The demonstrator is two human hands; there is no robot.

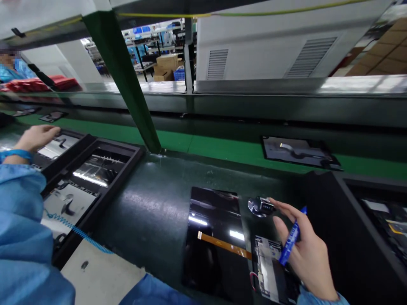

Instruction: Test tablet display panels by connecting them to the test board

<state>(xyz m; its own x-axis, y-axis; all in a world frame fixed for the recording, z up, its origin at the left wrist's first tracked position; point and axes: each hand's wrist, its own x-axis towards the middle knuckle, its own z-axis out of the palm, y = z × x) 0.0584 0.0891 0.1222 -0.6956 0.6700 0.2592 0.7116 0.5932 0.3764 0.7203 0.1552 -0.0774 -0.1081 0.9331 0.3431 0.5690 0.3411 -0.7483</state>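
Note:
My right hand [307, 248] is closed round a blue marker pen [291, 243], and its fingertips touch a shiny silver tally counter [262, 207]. Below the counter lies an opened tablet body [267, 267] with exposed electronics and a thin wire, partly hidden by this hand. Left of it, a black glass display panel [216, 220] rests on the bench, an orange flex cable [222, 244] across it. At far left, my left hand [37, 137] reaches over a black compartment tray [122, 171], fingers stretched near a panel [59, 146]; their undersides are hidden.
A green post [122, 80] rises behind the bench. Another panel with a cable [295, 151] lies on the green strip. A second black tray [359, 212] stands at right. A blue coiled cord [79, 232] hangs over the left tray. A co-worker [12, 67] is at far left.

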